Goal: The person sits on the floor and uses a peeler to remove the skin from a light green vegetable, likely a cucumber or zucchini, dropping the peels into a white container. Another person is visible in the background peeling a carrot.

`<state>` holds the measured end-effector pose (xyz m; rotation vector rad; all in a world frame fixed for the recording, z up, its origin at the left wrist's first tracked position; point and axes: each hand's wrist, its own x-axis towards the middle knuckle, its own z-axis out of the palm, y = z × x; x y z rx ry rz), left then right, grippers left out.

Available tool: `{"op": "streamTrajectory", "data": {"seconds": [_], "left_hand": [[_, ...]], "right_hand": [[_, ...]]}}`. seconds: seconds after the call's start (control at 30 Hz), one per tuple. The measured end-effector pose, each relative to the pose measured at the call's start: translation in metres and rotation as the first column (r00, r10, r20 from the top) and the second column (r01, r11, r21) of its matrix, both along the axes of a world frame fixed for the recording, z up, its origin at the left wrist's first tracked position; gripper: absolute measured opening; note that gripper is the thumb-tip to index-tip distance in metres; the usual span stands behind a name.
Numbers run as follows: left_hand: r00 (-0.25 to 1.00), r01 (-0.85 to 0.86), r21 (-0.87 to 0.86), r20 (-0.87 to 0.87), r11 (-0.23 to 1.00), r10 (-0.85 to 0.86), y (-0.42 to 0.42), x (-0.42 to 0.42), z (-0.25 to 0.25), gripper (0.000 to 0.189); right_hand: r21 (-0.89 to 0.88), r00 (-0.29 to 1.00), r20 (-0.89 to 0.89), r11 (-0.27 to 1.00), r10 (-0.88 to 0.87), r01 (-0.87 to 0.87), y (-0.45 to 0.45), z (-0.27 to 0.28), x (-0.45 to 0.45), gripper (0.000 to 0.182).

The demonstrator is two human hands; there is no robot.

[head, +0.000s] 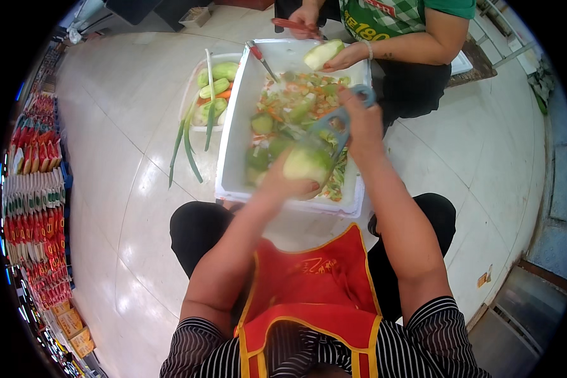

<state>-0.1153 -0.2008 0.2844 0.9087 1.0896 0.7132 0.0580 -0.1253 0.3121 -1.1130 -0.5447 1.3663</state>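
Note:
My left hand [283, 182] is closed around a pale green, partly peeled melon or gourd [308, 164] over the near part of a white foam box [231, 141]. My right hand [361, 125] grips a blue-grey peeler or grater with large openings [336, 124], blurred by motion, at the upper right of that vegetable. Beneath my hands the box holds green and orange vegetable peelings [319, 87] and several whole green vegetables [262, 123]. A knife or peeler with a red handle [255, 49] leans inside the box's far left corner.
Across the box, a co-worker's hand [347, 56] holds a peeled gourd [322, 54]; their other hand [304, 21] holds a red tool. Left of the box, a white basket [189, 101] holds green vegetables, carrots and long scallions [188, 141]. Packed shelves [35, 189] line the left side.

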Motion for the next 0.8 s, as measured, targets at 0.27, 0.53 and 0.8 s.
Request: {"op": "streamTrajectory", "data": {"seconds": [0.27,0.53,0.8], "left_hand": [[0.954,0.077,0.087,-0.295,0.993,-0.048,0.007,0.005,0.005,0.080],[0.959,0.081,0.182,-0.282,0.980,-0.027,-0.001,0.002,0.002,0.087],[0.960,0.086,0.172,-0.279,0.981,-0.035,0.003,0.005,0.017,0.094]], "right_hand": [[0.034,0.999,0.047,0.999,-0.001,0.000,0.000,-0.017,-0.011,0.019],[-0.040,0.959,0.147,0.967,-0.242,0.250,0.019,-0.028,0.018,0.015],[0.012,0.988,-0.052,0.989,-0.144,0.145,0.015,-0.026,0.004,0.022]]}}
